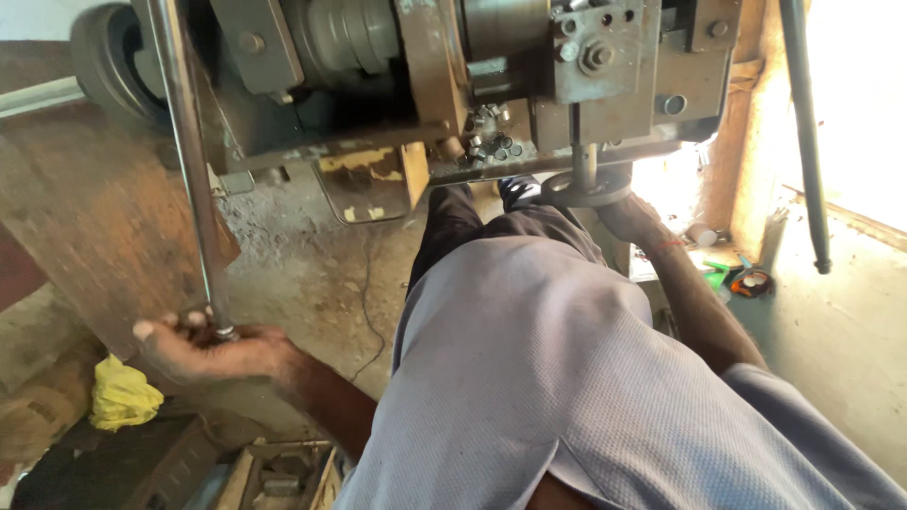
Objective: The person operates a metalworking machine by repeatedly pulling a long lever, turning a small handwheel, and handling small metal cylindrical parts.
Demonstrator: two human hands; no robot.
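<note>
My left hand (203, 348) is closed around the lower end of a long shiny metal rod (186, 151) that runs up to the top of the view beside a grey machine (586, 66). My right hand (631, 217) reaches forward and grips a dark round handwheel (588, 189) on a short shaft under the machine's front. Small metal cylinders (487, 142) lie in a heap on the machine's ledge. My grey shirt (567, 378) and dark trousers fill the middle of the view.
A brown wooden board (85, 217) leans at the left. A yellow cloth (121, 397) lies at the lower left beside a wooden box of metal parts (283, 477). A dark pipe (805, 132) hangs at the right near a bright window and a plastered ledge.
</note>
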